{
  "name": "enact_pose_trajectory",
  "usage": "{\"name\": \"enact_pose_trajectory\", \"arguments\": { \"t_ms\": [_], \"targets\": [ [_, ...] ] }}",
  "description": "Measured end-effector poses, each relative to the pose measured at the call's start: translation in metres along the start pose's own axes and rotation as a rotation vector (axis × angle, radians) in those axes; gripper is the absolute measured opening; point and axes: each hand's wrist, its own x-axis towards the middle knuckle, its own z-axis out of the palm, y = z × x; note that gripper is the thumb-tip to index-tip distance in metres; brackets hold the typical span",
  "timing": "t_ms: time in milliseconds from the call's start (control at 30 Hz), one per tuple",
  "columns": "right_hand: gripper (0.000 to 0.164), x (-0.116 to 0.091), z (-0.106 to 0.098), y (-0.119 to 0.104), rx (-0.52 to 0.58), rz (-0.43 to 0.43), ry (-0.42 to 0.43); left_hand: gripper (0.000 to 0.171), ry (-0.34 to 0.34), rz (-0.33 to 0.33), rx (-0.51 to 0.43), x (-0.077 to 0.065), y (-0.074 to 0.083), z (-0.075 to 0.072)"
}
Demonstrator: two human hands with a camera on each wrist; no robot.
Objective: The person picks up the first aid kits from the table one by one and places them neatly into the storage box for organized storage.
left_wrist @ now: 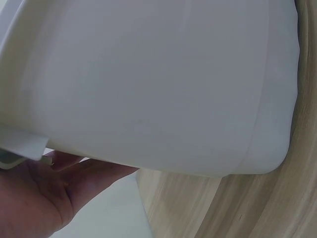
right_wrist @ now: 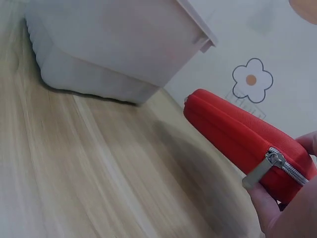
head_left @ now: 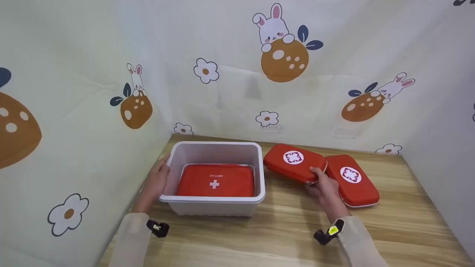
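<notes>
At the left stands a white plastic bin (head_left: 213,207) with a red first-aid case (head_left: 232,180) lying inside, a white cross on its face. My left hand (head_left: 156,180) holds the bin's left side by the rim; the left wrist view shows fingers (left_wrist: 99,176) along the outer wall. With my right hand (head_left: 324,189) I grip another red first-aid case (head_left: 276,161), thumb on top and fingers below, at its zipper end. This case is tilted and raised off the table, right of the bin. Its zipper pull (right_wrist: 260,171) hangs beside my fingers.
A third red case (head_left: 365,189) with a white round emblem lies on the wooden table (head_left: 289,237), right of the held one. Pale cloth walls (head_left: 222,100) printed with rabbits and flowers enclose the table at the back and both sides.
</notes>
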Motion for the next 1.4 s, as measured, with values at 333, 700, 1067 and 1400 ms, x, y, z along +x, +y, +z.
{"name": "enact_pose_trajectory", "arguments": {
  "t_ms": [333, 700, 1067, 1400],
  "targets": [
    [0.078, -0.019, 0.005, -0.016, 0.085, -0.006, -0.043, 0.056, -0.001, 0.000, 0.021, -0.001, -0.001, 0.000],
    [0.068, -0.037, 0.014, -0.031, 0.107, -0.093, -0.067, 0.055, 0.007, 0.008, 0.016, -0.001, -0.003, 0.000],
    [0.061, -0.056, 0.031, -0.045, 0.136, -0.120, -0.188, 0.055, 0.010, 0.007, 0.019, 0.000, 0.000, -0.002],
    [0.056, -0.070, 0.052, -0.038, 0.127, -0.132, -0.255, 0.056, 0.011, 0.008, 0.043, 0.001, -0.001, -0.001]
  ]
}}
